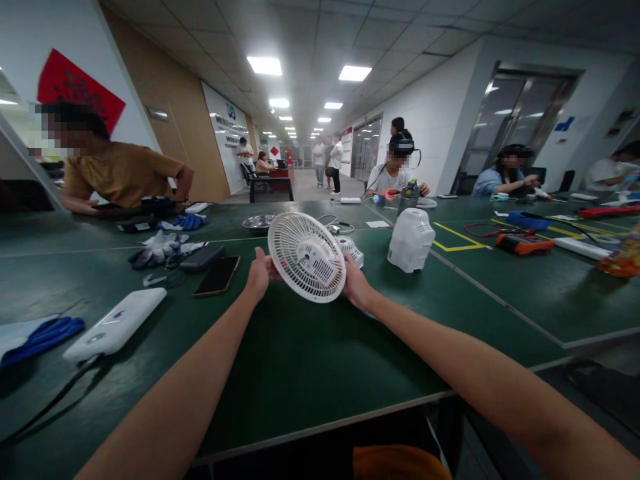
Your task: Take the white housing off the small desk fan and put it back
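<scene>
A round white fan grille (285, 257), with a vented housing at its middle, is tilted up above the green table in front of me. My left hand (259, 275) holds its left rim, thumb raised and fingertips partly behind the grille. At the lower right rim, my right hand (356, 283) grips it, with some fingers hidden. Just behind the grille, a white vented dome-shaped part (353, 252) rests on the table, partly covered from view. A thin white cable (327, 219) lies beyond it.
A translucent white jug (411, 240) stands right of my hands, a dark bottle (407, 197) behind it. Leftward lie a metal bowl (256, 225), a phone (217, 276), a white power bank (117, 325) and gloves (163, 249). An orange multimeter (524, 243) lies right. Several people sit around.
</scene>
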`<state>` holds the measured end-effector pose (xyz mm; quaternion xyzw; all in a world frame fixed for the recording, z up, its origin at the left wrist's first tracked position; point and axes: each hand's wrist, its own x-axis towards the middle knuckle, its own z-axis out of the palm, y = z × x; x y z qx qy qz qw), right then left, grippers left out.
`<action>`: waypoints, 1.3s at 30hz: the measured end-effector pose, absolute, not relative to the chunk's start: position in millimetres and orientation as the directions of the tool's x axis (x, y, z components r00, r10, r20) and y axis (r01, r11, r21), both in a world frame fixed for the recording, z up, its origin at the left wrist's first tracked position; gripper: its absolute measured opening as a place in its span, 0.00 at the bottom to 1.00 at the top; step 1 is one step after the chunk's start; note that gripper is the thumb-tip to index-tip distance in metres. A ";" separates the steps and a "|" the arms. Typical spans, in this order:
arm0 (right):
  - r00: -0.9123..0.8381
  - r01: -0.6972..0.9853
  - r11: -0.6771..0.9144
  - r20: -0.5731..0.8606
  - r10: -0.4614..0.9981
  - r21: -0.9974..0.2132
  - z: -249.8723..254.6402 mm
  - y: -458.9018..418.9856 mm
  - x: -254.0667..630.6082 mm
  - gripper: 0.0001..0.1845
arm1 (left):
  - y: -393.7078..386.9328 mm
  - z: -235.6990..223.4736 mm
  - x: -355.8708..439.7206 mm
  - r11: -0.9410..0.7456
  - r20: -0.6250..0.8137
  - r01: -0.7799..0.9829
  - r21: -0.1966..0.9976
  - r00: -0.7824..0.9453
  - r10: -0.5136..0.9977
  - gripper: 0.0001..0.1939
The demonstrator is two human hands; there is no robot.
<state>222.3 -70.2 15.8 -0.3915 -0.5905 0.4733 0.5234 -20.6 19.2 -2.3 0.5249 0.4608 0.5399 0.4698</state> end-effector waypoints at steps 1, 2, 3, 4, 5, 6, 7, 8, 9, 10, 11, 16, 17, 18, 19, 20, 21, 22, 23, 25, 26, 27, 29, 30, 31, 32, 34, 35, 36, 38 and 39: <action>-0.107 0.002 0.307 0.305 0.946 -0.952 16.0 -69.5 225.6 0.20 | 20.5 -2.8 -22.1 -0.086 0.088 -0.053 0.995 0.036 0.995 0.44; -0.079 0.031 0.355 0.351 0.933 -0.935 16.6 -69.4 229.5 0.20 | 21.0 -2.6 -23.5 -0.036 0.042 -0.077 0.996 0.081 0.996 0.46; -0.066 0.068 0.394 0.390 0.919 -0.917 17.6 -69.7 233.6 0.20 | 20.6 -1.8 -24.9 0.012 0.001 -0.103 0.995 0.125 0.992 0.47; -0.070 0.128 0.431 0.425 0.902 -0.893 18.9 -70.5 237.8 0.19 | 19.4 -0.2 -26.0 0.053 -0.031 -0.135 0.989 0.160 0.987 0.47; -0.077 0.199 0.463 0.457 0.886 -0.864 20.2 -71.7 241.8 0.19 | 17.5 2.1 -26.7 0.084 -0.050 -0.175 0.981 0.190 0.980 0.48; -0.089 0.276 0.490 0.486 0.869 -0.827 21.7 -73.1 245.3 0.18 | 15.1 4.8 -27.1 0.111 -0.063 -0.220 0.969 0.215 0.975 0.48; -0.108 0.354 0.515 0.513 0.852 -0.781 23.0 -74.5 248.1 0.18 | 12.4 7.7 -27.2 0.136 -0.074 -0.262 0.955 0.234 0.969 0.48; -0.135 0.425 0.535 0.534 0.835 -0.730 24.1 -75.8 250.3 0.18 | 9.7 10.6 -27.2 0.166 -0.091 -0.296 0.941 0.254 0.963 0.47; -0.164 0.482 0.553 0.549 0.819 -0.680 25.0 -76.7 251.8 0.19 | 7.2 13.3 -27.1 0.204 -0.115 -0.316 0.927 0.278 0.954 0.45; -0.193 0.524 0.567 0.560 0.806 -0.636 25.6 -77.3 252.7 0.19 | 5.3 15.3 -27.1 0.246 -0.145 -0.322 0.914 0.307 0.941 0.43; -0.216 0.553 0.578 0.567 0.795 -0.600 26.0 -77.3 253.2 0.20 | 4.0 16.7 -27.3 0.288 -0.176 -0.319 0.903 0.336 0.925 0.39; -0.312 0.630 0.608 0.559 0.768 -0.483 24.4 -73.6 253.5 0.23 | 6.6 12.9 -30.2 0.406 -0.248 -0.303 0.862 0.447 0.859 0.19; -0.331 0.639 0.612 0.551 0.766 -0.466 23.9 -72.8 253.7 0.23 | 8.2 11.0 -30.5 0.426 -0.262 -0.296 0.855 0.464 0.846 0.16; -0.348 0.647 0.616 0.544 0.764 -0.450 23.5 -72.1 254.0 0.24 | 9.8 9.2 -30.6 0.445 -0.277 -0.288 0.848 0.475 0.835 0.15; -0.364 0.652 0.619 0.536 0.762 -0.437 23.3 -71.5 254.4 0.25 | 11.4 7.5 -30.3 0.459 -0.292 -0.281 0.843 0.477 0.829 0.14; -0.377 0.657 0.621 0.527 0.762 -0.427 23.4 -71.1 254.7 0.25 | 12.8 6.2 -29.9 0.466 -0.305 -0.276 0.841 0.469 0.829 0.13; -0.389 0.660 0.623 0.518 0.762 -0.420 23.8 -70.9 255.1 0.26 | 14.0 5.2 -29.2 0.466 -0.313 -0.274 0.841 0.457 0.833 0.12; -0.399 0.661 0.624 0.508 0.763 -0.417 24.4 -70.9 255.5 0.26 | 14.9 4.5 -28.3 0.460 -0.314 -0.276 0.844 0.442 0.841 0.11; -0.406 0.660 0.624 0.500 0.765 -0.418 25.2 -70.9 255.9 0.26 | 15.6 4.2 -27.4 0.451 -0.312 -0.279 0.848 0.426 0.849 0.10; -0.418 0.650 0.627 0.486 0.767 -0.430 27.1 -71.2 256.9 0.27 | 16.6 3.9 -25.5 0.438 -0.312 -0.281 0.854 0.399 0.862 0.09; -0.423 0.641 0.631 0.484 0.766 -0.438 28.0 -71.2 257.7 0.28 | 16.9 3.9 -24.5 0.435 -0.315 -0.280 0.856 0.386 0.867 0.09; -0.430 0.629 0.636 0.482 0.763 -0.447 28.8 -70.9 258.7 0.29 | 17.1 3.8 -23.7 0.430 -0.318 -0.278 0.859 0.369 0.873 0.09; -0.431 0.604 0.645 0.490 0.758 -0.468 29.4 -69.0 261.7 0.28 | 17.8 3.1 -22.2 0.416 -0.319 -0.276 0.867 0.335 0.886 0.08; -0.416 0.598 0.644 0.503 0.758 -0.477 29.2 -67.0 263.9 0.26 | 18.4 2.5 -21.6 0.402 -0.313 -0.275 0.873 0.318 0.895 0.08; -0.385 0.601 0.637 0.524 0.759 -0.482 28.5 -64.2 266.6 0.24 | 19.0 1.6 -21.1 0.385 -0.303 -0.271 0.882 0.299 0.905 0.08; -0.338 0.618 0.623 0.554 0.761 -0.480 27.4 -60.6 269.7 0.22 | 19.9 0.6 -20.9 0.363 -0.288 -0.267 0.893 0.280 0.916 0.08; -0.211 0.687 0.567 0.622 0.754 -0.454 23.7 -51.6 277.0 0.21 | 22.2 -2.2 -20.9 0.316 -0.255 -0.252 0.915 0.247 0.935 0.08; -0.148 0.729 0.526 0.649 0.746 -0.438 21.1 -46.6 280.8 0.23 | 23.6 -3.9 -21.3 0.295 -0.238 -0.246 0.923 0.235 0.942 0.08; -0.092 0.767 0.478 0.664 0.742 -0.428 18.3 -41.7 284.5 0.26 | 25.0 -5.6 -21.8 0.278 -0.223 -0.242 0.930 0.231 0.947 0.08; -0.013 0.814 0.383 0.646 0.764 -0.436 12.0 -32.9 290.4 0.32 | 27.9 -9.1 -23.3 0.252 -0.197 -0.236 0.939 0.233 0.952 0.08; 0.008 0.820 0.348 0.619 0.786 -0.454 8.9 -29.4 292.4 0.35 | 29.1 -10.7 -24.1 0.242 -0.187 -0.232 0.942 0.235 0.954 0.08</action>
